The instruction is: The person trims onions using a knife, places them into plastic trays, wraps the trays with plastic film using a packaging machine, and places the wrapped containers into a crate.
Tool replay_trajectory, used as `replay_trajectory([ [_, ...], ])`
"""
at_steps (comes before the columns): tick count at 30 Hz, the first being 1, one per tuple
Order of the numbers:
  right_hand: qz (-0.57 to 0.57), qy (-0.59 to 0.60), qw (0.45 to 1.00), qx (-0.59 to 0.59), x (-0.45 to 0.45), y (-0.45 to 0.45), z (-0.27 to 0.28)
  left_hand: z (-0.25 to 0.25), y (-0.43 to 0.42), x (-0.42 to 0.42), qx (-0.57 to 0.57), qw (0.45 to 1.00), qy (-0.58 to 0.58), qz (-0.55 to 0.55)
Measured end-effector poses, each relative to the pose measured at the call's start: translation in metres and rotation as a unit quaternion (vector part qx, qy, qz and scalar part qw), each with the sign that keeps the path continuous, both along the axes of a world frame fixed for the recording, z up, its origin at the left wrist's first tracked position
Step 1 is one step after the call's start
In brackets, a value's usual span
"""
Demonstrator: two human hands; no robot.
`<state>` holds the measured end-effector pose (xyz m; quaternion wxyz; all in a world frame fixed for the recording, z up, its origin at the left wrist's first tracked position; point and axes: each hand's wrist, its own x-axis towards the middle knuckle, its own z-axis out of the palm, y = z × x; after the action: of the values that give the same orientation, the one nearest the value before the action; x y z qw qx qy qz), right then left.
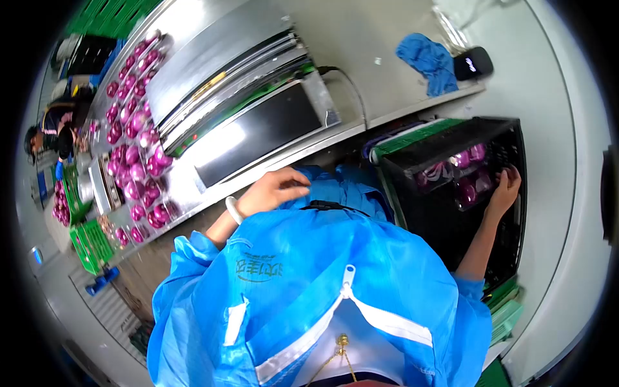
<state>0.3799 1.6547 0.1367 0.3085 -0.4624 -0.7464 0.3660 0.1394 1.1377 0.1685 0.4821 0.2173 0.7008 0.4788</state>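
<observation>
My left hand [281, 188], with a white band [233, 210] at the wrist, hovers in front of my blue jacket [335, 258]. Its fingers are loosely bent and apart, and nothing is in them. Inside a black crate [445, 242] on the right, my right hand [507, 190] is at the edge of a clear pack of purple-red onions [474, 188]. Its fingers look apart beside the pack; whether they touch it is hard to tell. Another onion pack [469, 157] lies just beyond, and a further pack [434, 175] sits to its left.
Many onion packs [137, 173] cover the steel table's left side. A wrapping machine [258, 138] stands beside them, its cable running to the table edge. A blue cloth [427, 57] and black object [474, 64] lie farther right. Another person [59, 129] is at far left, near green crates [92, 245].
</observation>
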Motion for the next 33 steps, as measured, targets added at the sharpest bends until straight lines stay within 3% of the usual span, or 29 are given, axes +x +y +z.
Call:
replay_trajectory([
  [1,0.086,0.007,0.994,-0.071,-0.034,-0.047,0.036,-0.001,-0.007,0.0,-0.01,0.996,0.057,-0.068],
  [3,0.324,-0.106,0.938,-0.06,-0.095,-0.148,0.089,0.006,-0.01,0.005,-0.02,0.994,0.04,-0.103],
  [5,0.584,-0.103,0.797,-0.116,-0.126,-0.212,0.073,0.013,-0.014,0.003,-0.045,0.991,0.053,-0.111],
  [8,0.775,-0.059,0.628,-0.038,-0.162,-0.294,0.023,-0.007,-0.035,0.006,0.002,0.981,0.153,-0.117],
  [9,0.794,-0.134,0.592,-0.026,-0.17,-0.309,0.014,-0.008,-0.04,0.003,0.0,0.983,0.129,-0.127],
  [11,0.828,-0.133,0.545,-0.027,-0.183,-0.326,-0.03,-0.009,-0.045,-0.004,-0.006,0.987,0.083,-0.14],
  [15,0.866,-0.135,0.469,0.108,-0.208,-0.358,-0.032,-0.034,-0.064,-0.002,0.002,0.989,0.112,-0.092],
  [17,0.861,-0.092,0.494,0.08,-0.214,-0.37,-0.044,-0.028,-0.076,-0.009,0.039,0.995,0.077,-0.051],
  [19,0.845,-0.121,0.513,0.094,-0.222,-0.384,-0.049,-0.021,-0.089,-0.013,0.058,0.997,0.039,-0.014],
  [22,0.8,-0.223,0.551,-0.081,-0.237,-0.415,-0.043,-0.014,-0.112,-0.01,0.082,0.993,0.073,0.043],
  [23,0.793,-0.266,0.538,-0.109,-0.243,-0.429,-0.024,-0.01,-0.125,-0.013,0.092,0.994,0.044,0.032],
  [25,0.847,-0.243,0.472,0.017,-0.255,-0.438,-0.032,-0.017,-0.163,-0.016,0.18,0.976,-0.005,0.126],
  [26,0.871,-0.202,0.448,0.028,-0.261,-0.442,-0.033,-0.009,-0.197,-0.026,0.136,0.981,-0.01,0.141],
  [28,0.877,-0.21,0.408,0.141,-0.272,-0.446,-0.036,-0.018,-0.28,-0.042,0.127,0.947,0.037,0.292],
  [29,0.875,-0.206,0.404,0.168,-0.281,-0.455,-0.031,-0.037,-0.332,-0.043,0.123,0.886,0.074,0.44],
  [31,0.866,-0.186,0.458,0.078,-0.298,-0.495,0.001,-0.05,-0.451,-0.057,-0.065,0.742,0.194,0.639],
  [32,0.864,-0.181,0.469,0.031,-0.308,-0.52,0.013,-0.058,-0.499,-0.062,-0.101,0.651,0.222,0.719],
  [33,0.858,-0.178,0.481,-0.017,-0.318,-0.546,0.025,-0.093,-0.561,-0.065,-0.214,0.566,0.342,0.719],
])
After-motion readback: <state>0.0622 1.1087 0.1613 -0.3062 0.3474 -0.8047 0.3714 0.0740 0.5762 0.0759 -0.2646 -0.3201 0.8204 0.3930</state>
